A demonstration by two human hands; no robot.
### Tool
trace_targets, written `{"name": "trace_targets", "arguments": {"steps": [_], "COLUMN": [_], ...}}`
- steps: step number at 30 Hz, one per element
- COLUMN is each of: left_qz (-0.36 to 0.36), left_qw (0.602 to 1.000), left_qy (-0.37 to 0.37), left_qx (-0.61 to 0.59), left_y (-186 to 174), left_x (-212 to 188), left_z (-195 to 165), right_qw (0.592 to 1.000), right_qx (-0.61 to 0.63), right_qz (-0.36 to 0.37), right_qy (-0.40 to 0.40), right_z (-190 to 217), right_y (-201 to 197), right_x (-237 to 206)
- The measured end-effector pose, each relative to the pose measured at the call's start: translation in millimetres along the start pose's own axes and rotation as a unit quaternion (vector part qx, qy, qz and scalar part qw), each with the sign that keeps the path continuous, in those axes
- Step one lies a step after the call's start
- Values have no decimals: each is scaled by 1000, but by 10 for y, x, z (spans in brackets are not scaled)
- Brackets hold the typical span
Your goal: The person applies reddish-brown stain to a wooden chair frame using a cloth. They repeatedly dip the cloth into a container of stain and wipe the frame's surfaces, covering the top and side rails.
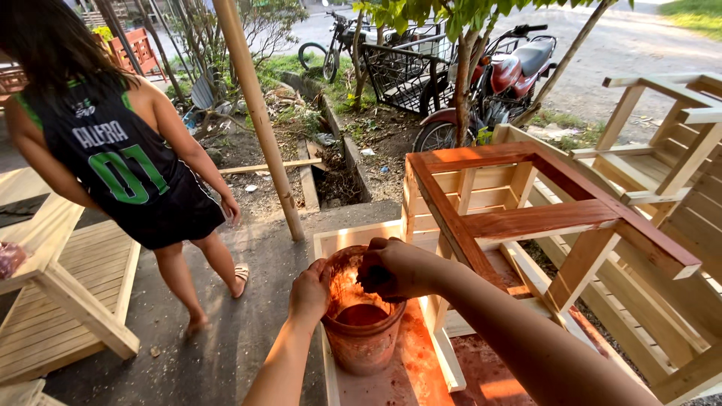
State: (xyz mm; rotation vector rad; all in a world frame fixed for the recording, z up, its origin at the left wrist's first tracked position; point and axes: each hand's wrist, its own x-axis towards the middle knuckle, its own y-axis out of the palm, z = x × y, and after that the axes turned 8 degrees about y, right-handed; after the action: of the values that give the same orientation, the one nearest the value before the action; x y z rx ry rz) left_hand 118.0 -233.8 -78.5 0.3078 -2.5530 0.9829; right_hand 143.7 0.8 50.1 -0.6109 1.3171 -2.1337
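Observation:
A stained plastic tub (362,342) holding reddish-brown liquid stands on a pale wooden panel (391,376) smeared with the same stain. My left hand (310,289) grips the tub's left rim. My right hand (398,268) is closed over the tub's mouth around a small dark object; what it is cannot be made out. Just right of the tub stands a wooden chair frame (541,218), its top rails stained red-brown and its lower slats bare.
Another person (128,150) in a dark sleeveless jersey stands at the left with their back to me. Unstained wooden furniture (68,293) lies at the left and at the right (669,158). A bamboo pole (259,120) rises ahead; a motorcycle (504,75) is parked beyond.

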Motion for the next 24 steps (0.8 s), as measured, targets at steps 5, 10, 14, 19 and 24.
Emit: {"name": "trace_targets", "arguments": {"steps": [5,10,14,19,24], "left_qz": [95,88,109,98,110], "left_qw": [985,984,979,981,977], "left_qy": [-95,-48,-44,-59,-78], "left_qx": [108,147,166,155,164], "left_y": [-45,0,39,86,143], "left_x": [-3,-7,15,-96,-106], "left_z": [-153,-278,-192,-76,-59], "right_qw": [998,999,982,937,927], "right_qx": [39,32,-86,-149,-129], "right_qz": [-44,-35,55,153,173], "right_qy": [-38,2,160,275,308], "right_z": [-28,11,53,37,-32], "right_y": [-119,-121,0,184,264], "right_x": [-23,13,12,4,35]}}
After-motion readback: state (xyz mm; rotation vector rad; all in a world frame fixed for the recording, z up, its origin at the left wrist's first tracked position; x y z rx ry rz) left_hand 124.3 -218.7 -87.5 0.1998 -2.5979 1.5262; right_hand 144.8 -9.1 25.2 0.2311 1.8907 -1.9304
